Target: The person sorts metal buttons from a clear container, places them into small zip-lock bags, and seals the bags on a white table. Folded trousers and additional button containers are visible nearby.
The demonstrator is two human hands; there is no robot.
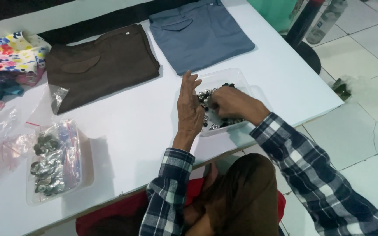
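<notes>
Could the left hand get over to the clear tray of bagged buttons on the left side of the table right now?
Probably yes: the left hand rests beside the clear tub of buttons, and only bare white table lies between it and the tray of bagged buttons.

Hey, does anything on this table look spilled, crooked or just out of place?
Nothing spilled. The buttons stay inside the clear tray under both hands. The brown trousers lie slightly askew, and loose plastic bags are crumpled at the table's left edge.

Right hand's fingertips hidden among buttons.
</notes>
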